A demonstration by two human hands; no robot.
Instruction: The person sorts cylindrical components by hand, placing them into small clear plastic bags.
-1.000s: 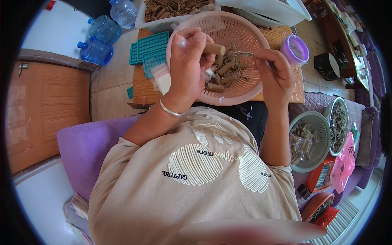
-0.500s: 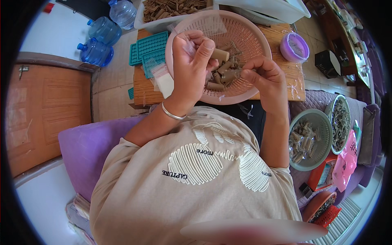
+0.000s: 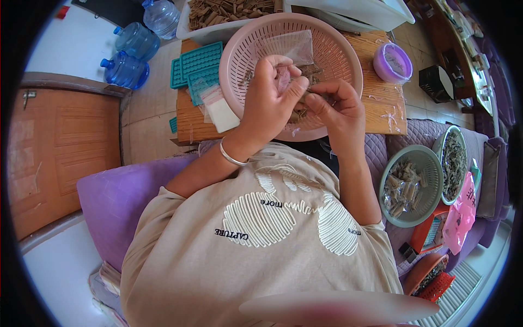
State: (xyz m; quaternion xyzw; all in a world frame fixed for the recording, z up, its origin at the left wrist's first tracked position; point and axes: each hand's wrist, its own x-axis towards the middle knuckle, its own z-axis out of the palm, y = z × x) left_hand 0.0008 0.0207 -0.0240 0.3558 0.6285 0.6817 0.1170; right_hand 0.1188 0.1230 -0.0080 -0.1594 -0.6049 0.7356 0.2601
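Over a pink slotted plastic basket (image 3: 231, 62) my two hands meet, fingertips almost touching. My left hand (image 3: 275, 90), with a silver bangle at its wrist, is curled round a clear plastic bag (image 3: 294, 46), which spreads out beyond the fingers; a pinkish crumpled bit of film shows in the palm. Thumb and forefinger of my right hand (image 3: 338, 103) pinch a small brownish-green piece of dried plant, largely hidden. Beneath the hands, dried bits and brown tube pieces (image 3: 297, 116) lie in the basket, mostly covered.
Left of the basket, teal moulded trays (image 3: 201, 60) and a white packet (image 3: 220, 111) rest on the wooden table (image 3: 190, 128). A white bin (image 3: 204, 35) of brown pieces stands behind. To the right are a purple bowl (image 3: 392, 62) and a grey-green basket (image 3: 389, 204) of bagged pieces.
My left hand has moved right and slightly nearer with the plastic bag. My right hand has come left to meet it. The brown tube by my left fingers is now out of sight.
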